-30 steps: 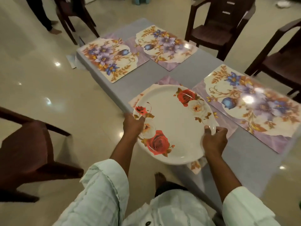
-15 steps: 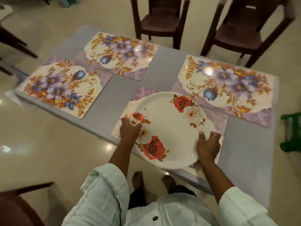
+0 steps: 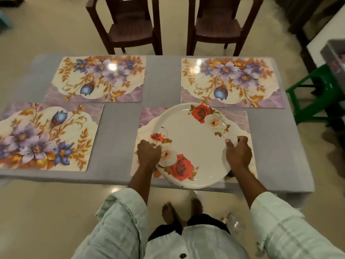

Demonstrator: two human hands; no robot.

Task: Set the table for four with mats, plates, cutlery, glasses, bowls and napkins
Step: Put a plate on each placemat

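Note:
A large white plate (image 3: 192, 143) with red and white roses is over the near right floral mat (image 3: 240, 118), its near rim past the table's front edge. My left hand (image 3: 148, 153) grips its left rim and my right hand (image 3: 238, 152) grips its right rim, thumb on top. Whether the plate rests on the mat or hovers just above it cannot be told. Three other floral mats lie bare: near left (image 3: 44, 137), far left (image 3: 99, 77) and far right (image 3: 231, 81).
The grey table (image 3: 123, 128) is low and rectangular. Two dark brown chairs (image 3: 130, 25) (image 3: 218, 25) stand at its far side. A green stool (image 3: 321, 92) stands at the right end. My bare feet (image 3: 179, 210) are on the tiled floor by the front edge.
I have swung round to face the table's long side squarely. The plate, still in both hands, has come down lower and more centred over the near right mat.

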